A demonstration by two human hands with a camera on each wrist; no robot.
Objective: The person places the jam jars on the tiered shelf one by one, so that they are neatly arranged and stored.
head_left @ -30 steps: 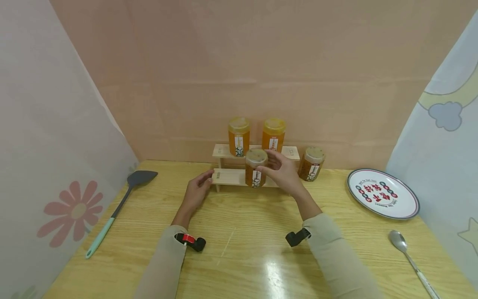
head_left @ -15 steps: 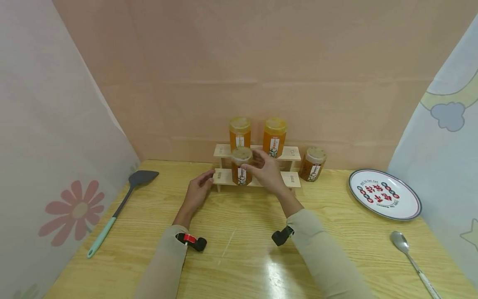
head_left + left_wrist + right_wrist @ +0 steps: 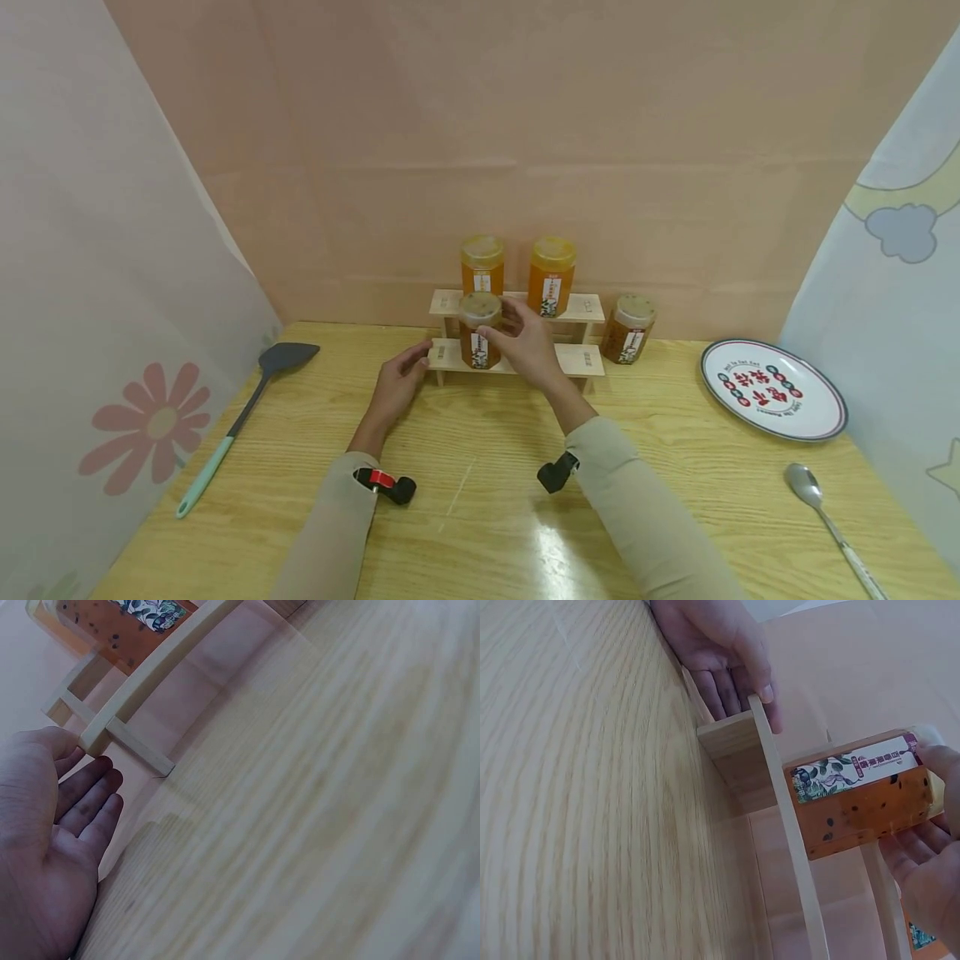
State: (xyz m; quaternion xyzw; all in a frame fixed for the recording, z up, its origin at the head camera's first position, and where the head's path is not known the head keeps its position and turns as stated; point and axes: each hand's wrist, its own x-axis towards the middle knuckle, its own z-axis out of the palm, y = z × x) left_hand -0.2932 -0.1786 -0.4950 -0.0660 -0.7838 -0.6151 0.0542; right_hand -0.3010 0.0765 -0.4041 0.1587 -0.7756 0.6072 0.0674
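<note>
Tbl (image 3: pixel 465 525): R hand (image 3: pixel 530 350) grips jar (image 3: pixel 472 340), L hand (image 3: pixel 393 387) holds 2-tier rack (image 3: pixel 577 360).

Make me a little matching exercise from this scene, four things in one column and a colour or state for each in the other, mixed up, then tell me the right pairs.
Things
1. right hand
2. left hand
3. spatula
4. plate

Colours and states
A. dark grey blade, mint-green grip
B. white with red lettering
C. holds a jar at the lower step of the wooden stand
D. pinches the left end of the wooden stand

Pairs: 1-C, 2-D, 3-A, 4-B
</note>
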